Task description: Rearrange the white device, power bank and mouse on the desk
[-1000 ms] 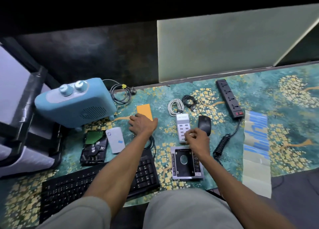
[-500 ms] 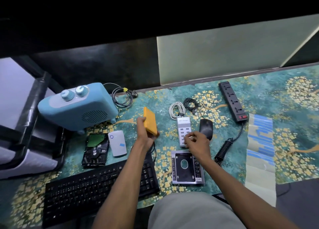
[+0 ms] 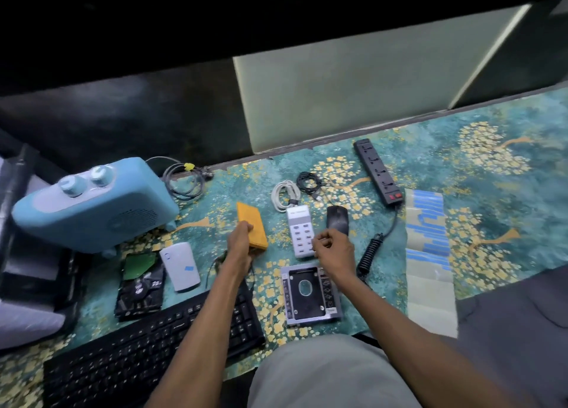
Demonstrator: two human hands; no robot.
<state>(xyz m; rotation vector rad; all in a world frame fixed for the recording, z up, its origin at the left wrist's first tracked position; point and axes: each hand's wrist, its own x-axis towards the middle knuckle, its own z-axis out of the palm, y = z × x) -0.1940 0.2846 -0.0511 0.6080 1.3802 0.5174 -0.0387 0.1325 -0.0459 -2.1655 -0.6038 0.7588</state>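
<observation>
We see open carpet (image 3: 507, 223) across the right of the frame, past the power strip (image 3: 377, 172). At centre, the white charging hub (image 3: 300, 235), black mouse (image 3: 337, 219) and drive caddy (image 3: 311, 294) crowd close together. At left, the blue heater (image 3: 92, 204) and keyboard (image 3: 153, 343) block passage.

No words or numbers can be read here. The white charger (image 3: 300, 231) has a small line of print near its top, and the hard drive (image 3: 140, 287) has a label, but both are too blurry.
</observation>
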